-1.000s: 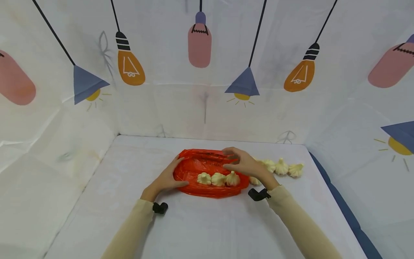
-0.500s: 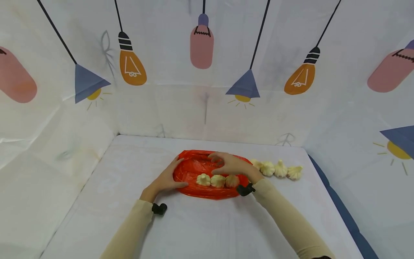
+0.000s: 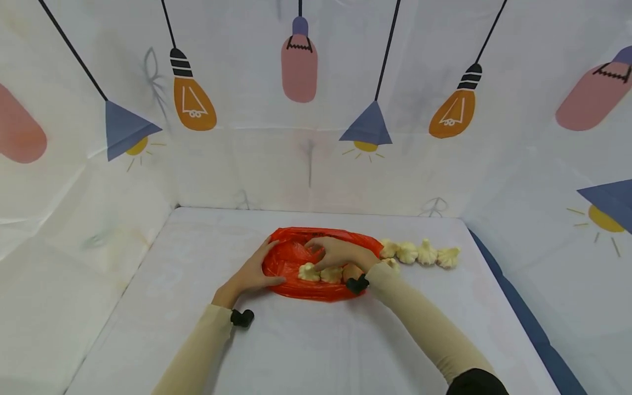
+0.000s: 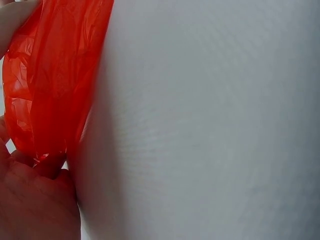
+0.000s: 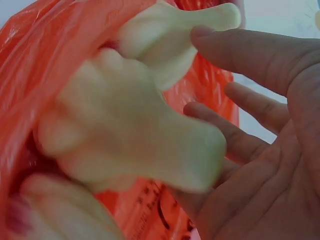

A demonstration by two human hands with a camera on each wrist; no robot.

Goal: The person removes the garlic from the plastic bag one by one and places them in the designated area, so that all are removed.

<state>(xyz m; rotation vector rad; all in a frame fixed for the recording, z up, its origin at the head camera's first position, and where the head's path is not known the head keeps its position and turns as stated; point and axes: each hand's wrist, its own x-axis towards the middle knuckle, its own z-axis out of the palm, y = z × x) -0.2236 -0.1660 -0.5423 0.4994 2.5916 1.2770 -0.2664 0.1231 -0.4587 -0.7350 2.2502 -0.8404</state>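
A red plastic bag lies with its mouth spread on the white table. My left hand holds the bag's left end, fingers at its rim. Three garlic bulbs sit in a row in the bag: a left one, a middle one and a right one, partly behind my right wrist. My right hand reaches over them, fingers spread and loosely bent. In the right wrist view, its thumb overlaps the neck of the far bulb; whether they touch I cannot tell.
Several more garlic bulbs lie in a row on the table right of the bag, with another bulb partly behind the right sleeve. White sheets printed with lamps enclose the table at the back and sides.
My right hand has moved left and slightly down, from the bag's right side to above the bulbs inside. My left hand stays on the bag's left end.
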